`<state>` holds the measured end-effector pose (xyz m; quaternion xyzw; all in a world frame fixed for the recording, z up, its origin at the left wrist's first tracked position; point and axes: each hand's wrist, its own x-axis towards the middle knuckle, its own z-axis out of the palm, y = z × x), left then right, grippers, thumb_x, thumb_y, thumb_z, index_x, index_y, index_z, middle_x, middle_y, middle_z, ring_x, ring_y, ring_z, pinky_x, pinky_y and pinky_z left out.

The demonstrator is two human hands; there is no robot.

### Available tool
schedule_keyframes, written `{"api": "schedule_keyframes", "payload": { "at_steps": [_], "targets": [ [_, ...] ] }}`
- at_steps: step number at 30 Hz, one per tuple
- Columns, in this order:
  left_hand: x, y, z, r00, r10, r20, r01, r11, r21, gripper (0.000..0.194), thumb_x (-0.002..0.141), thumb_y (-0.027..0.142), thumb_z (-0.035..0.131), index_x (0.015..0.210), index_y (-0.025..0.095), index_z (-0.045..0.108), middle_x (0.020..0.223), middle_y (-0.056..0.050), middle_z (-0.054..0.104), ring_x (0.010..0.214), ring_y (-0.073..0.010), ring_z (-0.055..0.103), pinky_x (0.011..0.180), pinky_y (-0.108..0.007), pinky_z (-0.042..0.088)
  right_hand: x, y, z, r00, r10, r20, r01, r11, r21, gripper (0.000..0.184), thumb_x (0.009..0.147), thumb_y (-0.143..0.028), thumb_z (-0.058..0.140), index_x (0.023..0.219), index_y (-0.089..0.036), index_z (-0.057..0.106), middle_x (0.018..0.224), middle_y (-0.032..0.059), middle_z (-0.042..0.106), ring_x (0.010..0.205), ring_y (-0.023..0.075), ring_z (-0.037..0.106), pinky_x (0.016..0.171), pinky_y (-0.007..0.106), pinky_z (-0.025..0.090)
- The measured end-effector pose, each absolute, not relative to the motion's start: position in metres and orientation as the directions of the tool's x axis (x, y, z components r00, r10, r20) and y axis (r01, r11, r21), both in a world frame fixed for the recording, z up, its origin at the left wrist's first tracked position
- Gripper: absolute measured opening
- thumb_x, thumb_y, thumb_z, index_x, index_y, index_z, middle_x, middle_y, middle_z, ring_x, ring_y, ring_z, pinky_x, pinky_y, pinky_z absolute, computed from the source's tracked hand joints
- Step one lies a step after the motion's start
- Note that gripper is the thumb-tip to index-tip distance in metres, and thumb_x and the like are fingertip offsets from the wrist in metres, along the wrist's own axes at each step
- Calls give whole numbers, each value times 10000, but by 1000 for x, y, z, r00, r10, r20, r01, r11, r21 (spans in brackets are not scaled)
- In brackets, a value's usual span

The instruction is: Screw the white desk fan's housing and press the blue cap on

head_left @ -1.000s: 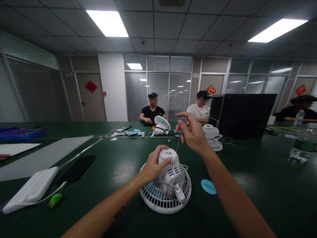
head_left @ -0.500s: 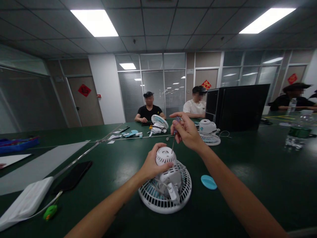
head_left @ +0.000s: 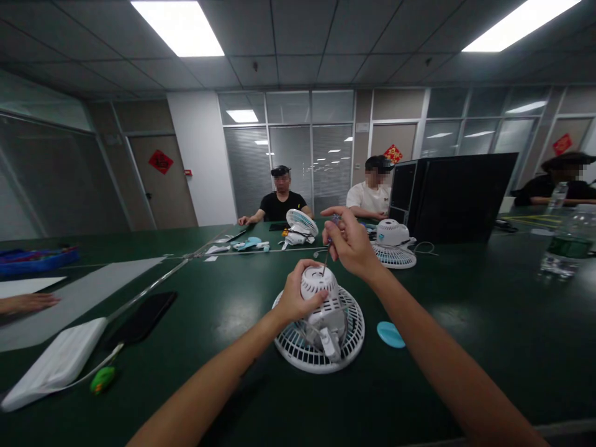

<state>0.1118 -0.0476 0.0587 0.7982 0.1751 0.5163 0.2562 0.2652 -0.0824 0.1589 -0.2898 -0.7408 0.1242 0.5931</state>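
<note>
A small white fan (head_left: 328, 313) lies grille-down on the dark green table, its motor housing upward. My left hand (head_left: 300, 297) is wrapped round the top of that housing. In my right hand (head_left: 348, 243) is a screwdriver (head_left: 326, 259) with a purplish handle, held nearly upright. Its shaft reaches down to the top of the housing; whether the tip sits in a screw is too small to tell. On the table right of the fan is a light blue oval cover (head_left: 391, 334), partly behind my right forearm.
Farther back stand another upturned fan (head_left: 393, 236), a tilted fan (head_left: 299, 228) and blue and white parts (head_left: 251, 244). A black computer case (head_left: 459, 197) and a water bottle (head_left: 570, 242) are at right. Left lie a white power bank (head_left: 58, 360) and black pouch (head_left: 144, 316). People sit opposite.
The fan sits slightly higher and farther right in view, with my hands still on it and the screwdriver. Another person's hand has come farther in at the left edge.
</note>
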Motion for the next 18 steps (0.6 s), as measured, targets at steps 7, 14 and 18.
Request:
{"api": "schedule_keyframes", "payload": {
  "at_steps": [7,14,18],
  "targets": [
    [107,-51,63,459,549,699,43,-799,599,490,721,384,683,1119,197,465,1111,-88,634,1014,-253,607,938,-382,455,262,-85,158,-192,590,784,287,798,-530,272,962,-436,448,1110,-209,465,649,-75,541,346,34,456,345,155,329],
    [107,-51,63,447,566,692,84,-797,598,498,709,381,689,1122,198,480,1086,-70,629,991,-249,599,930,-379,456,261,-84,157,-232,583,779,358,795,-489,232,966,-378,441,1118,-206,475,638,-67,541,396,47,467,414,175,361],
    [106,-52,63,449,570,688,83,-793,603,507,707,390,688,1125,198,476,1080,-68,625,981,-249,597,916,-373,457,260,-84,157,-234,575,784,383,795,-470,226,966,-368,434,1110,-199,480,651,-51,546,454,65,488,444,188,363]
  ]
}}
